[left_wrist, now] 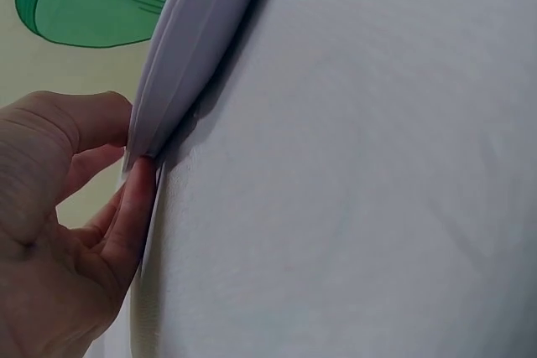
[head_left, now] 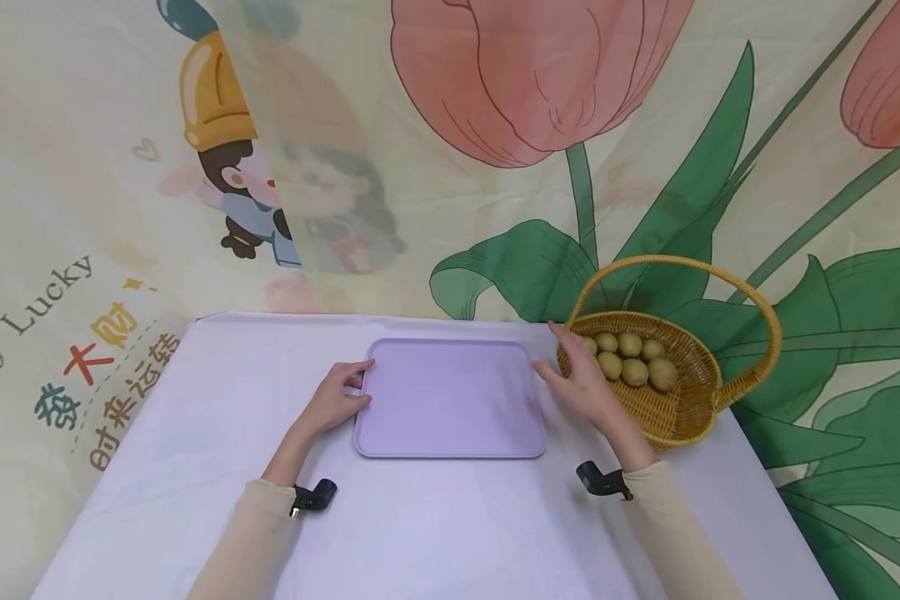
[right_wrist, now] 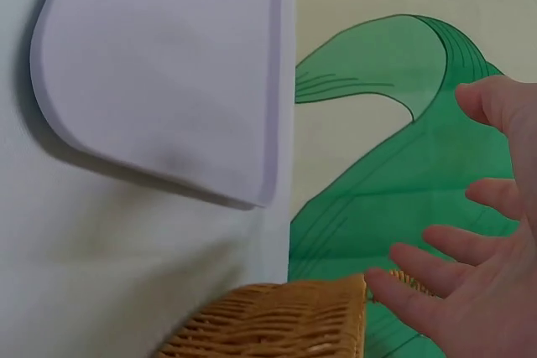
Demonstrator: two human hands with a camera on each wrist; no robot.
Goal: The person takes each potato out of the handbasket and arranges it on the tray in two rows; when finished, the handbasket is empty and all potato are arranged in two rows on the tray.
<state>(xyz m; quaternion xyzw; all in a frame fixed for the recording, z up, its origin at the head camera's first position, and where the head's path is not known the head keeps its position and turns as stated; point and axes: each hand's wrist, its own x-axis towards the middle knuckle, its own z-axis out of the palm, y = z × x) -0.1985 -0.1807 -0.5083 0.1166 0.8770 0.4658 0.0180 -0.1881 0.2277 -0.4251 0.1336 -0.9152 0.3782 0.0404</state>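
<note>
A flat lilac tray (head_left: 450, 400) with rounded corners and a low rim lies on the white-covered table. My left hand (head_left: 337, 398) holds the tray's left edge between thumb and fingers. In the left wrist view, the fingertips (left_wrist: 144, 167) meet the tray's rim (left_wrist: 172, 64). Just off the right edge is my right hand (head_left: 587, 385), its fingers spread and holding nothing. Behind that hand stands a woven wicker basket (head_left: 690, 408) with a tall arched handle. Several small, round, yellow-brown potatoes (head_left: 634, 372) lie inside; the right hand hides part of the basket.
The white tablecloth (head_left: 450, 533) reaches back to a hanging backdrop (head_left: 330, 75) printed with tulips, cartoon figures and lettering. The basket is near the table's right edge. A black wrist camera (head_left: 315, 496) is strapped to each forearm.
</note>
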